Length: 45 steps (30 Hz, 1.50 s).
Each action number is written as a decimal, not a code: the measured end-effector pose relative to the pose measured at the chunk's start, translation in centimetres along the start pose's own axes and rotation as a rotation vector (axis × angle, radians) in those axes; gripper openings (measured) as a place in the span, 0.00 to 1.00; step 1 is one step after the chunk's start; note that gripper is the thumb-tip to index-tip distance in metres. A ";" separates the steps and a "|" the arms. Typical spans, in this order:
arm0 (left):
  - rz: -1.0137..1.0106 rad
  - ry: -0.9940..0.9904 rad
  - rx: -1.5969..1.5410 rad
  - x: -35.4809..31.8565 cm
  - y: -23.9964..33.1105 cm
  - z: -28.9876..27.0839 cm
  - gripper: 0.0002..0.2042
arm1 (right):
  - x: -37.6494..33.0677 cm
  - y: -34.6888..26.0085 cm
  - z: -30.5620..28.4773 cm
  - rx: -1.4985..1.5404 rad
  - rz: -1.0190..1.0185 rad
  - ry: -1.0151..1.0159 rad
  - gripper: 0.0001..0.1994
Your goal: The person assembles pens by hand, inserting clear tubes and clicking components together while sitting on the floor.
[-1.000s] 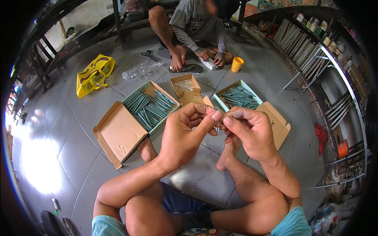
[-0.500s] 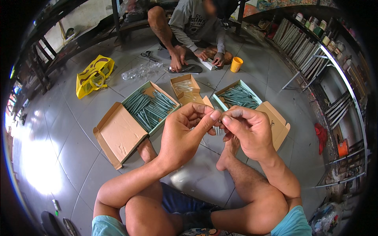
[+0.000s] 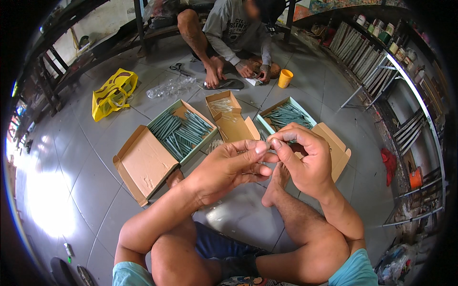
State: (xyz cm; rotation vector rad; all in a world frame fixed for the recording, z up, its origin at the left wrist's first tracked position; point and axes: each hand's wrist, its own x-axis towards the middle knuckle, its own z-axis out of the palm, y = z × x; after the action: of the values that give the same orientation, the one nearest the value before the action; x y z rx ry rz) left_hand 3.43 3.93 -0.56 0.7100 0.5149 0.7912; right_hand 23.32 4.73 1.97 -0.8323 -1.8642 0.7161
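Note:
My left hand [image 3: 226, 169] and my right hand [image 3: 305, 159] meet fingertip to fingertip above my crossed legs. Thumb and index finger of each are pinched around something tiny, mostly hidden between the tips, too small to name. Beyond my left hand lies an open cardboard box [image 3: 143, 164] full of slender dark-green pen-like sticks [image 3: 179, 131]. A smaller open box [image 3: 238, 129] in the middle holds thin clear pieces [image 3: 222, 104]. Behind my right hand, another open box [image 3: 336, 150] contains more green sticks [image 3: 291, 117].
Across from me a person [image 3: 236, 33] sits handling a small white box [image 3: 251, 81]. An orange cup [image 3: 285, 78], scissors [image 3: 179, 69], clear plastic [image 3: 171, 87] and a yellow bag [image 3: 113, 94] are on the tiled floor. A metal-framed rack [image 3: 417, 95] stands at the right.
My left hand has dropped slightly and turned, its lower fingers spreading out below the pinch. My right hand stays nearly in place. The other person's white box has tilted.

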 end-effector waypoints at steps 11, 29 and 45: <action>0.389 0.230 0.309 0.2 -0.1 0.4 0.12 | -0.5 -1.3 -0.4 0.232 0.279 -0.009 0.08; 0.482 0.212 0.422 0.2 -0.4 0.9 0.11 | -0.5 -1.5 0.1 0.322 0.343 -0.033 0.08; 0.442 0.142 0.329 0.2 -0.4 0.5 0.12 | -0.4 -0.9 -0.5 0.474 0.401 -0.105 0.09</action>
State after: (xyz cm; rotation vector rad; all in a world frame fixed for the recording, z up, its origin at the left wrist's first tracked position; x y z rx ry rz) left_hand 4.03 3.68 -0.52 1.0993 0.6349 1.1910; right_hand 23.68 3.90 2.66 -0.8698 -1.5290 1.4108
